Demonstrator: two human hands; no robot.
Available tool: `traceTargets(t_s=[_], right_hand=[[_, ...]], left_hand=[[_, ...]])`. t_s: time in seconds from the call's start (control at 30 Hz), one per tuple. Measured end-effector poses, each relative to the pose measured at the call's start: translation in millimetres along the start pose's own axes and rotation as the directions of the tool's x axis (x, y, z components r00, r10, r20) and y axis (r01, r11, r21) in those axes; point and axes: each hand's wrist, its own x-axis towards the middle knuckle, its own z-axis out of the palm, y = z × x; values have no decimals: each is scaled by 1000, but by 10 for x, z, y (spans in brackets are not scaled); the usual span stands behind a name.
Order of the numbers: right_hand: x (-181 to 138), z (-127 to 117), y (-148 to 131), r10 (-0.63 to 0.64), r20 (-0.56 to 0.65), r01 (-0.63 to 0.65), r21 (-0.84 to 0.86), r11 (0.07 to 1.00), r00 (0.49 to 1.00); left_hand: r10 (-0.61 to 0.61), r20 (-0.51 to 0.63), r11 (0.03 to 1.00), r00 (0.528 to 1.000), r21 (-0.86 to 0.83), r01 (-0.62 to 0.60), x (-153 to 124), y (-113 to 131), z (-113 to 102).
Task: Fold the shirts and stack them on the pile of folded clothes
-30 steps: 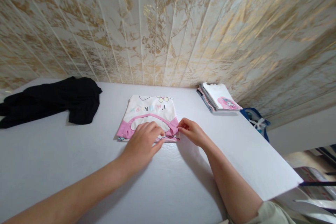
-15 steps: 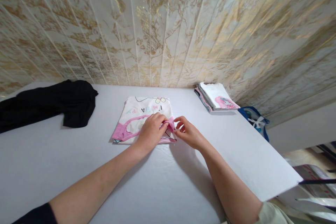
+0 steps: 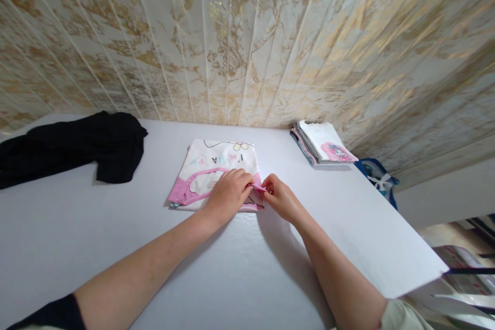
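Shirt [image 3: 212, 166] in the middle of the white table [image 3: 348, 227], straight ahead of the person — a compact, roughly squared packet, so most of the folding looks done. What's left, as far as I can judge, is the pink strip [image 3: 258, 187] at its right: pinched up between the hands, not lying flat, while the left pink corner sits smoother. Left hand [image 3: 230, 188] reaches across the near edge, thumb and fingers gripping that pink cloth; right hand [image 3: 282, 198] meets it at the right edge, fingertips nipping the same strip. Which way round? Neckline [image 3: 204, 180] toward the person, lettering upside down from this side, flower print [image 3: 240, 146] by the far edge. Long axis seems to run side to side — close to square, though, and hard to call at this slant. Over left, a black garment [image 3: 119, 149] lies loose; far right, a folded stack [image 3: 320, 139].
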Motion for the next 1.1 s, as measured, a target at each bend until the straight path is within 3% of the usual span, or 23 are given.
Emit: traceTargets(t_s=[0.13,0.3,0.37,0.5,0.63,0.73,0.9,1.03,1.1], right_hand=[[-45,-108,-6,-41,109,38,33,999,993],[-53,-237,23,-37,257,50,-45,998,966],[-53,-264,21,-17,245,45,-109,993,969],[-60,-222,-60,38,95,-14,-241,970,995],[-56,-120,-139,87,23,-75,-315,946,996],[-36,-100,-126,65,30,-55,-271,961,997],[-52,-176,-59,-15,-41,8,-148,989,999],[-142,-172,-128,-103,39,106,-74,992,994],[-177,-121,-196,-97,15,98,-107,989,995]], left_hand=[[39,64,999,997,8,-40,-25,30,-21],[48,214,995,976,73,-65,-69,76,-26],[41,257,994,966,84,-64,-83,80,-5],[44,286,994,957,84,-71,-102,66,54],[54,268,985,962,146,-96,-106,56,94],[48,230,984,972,158,-86,-99,66,84],[-21,99,1000,995,1,21,-84,108,-9],[-104,25,989,994,-107,107,-73,158,-76],[-112,14,985,994,-133,113,-69,178,-90]])
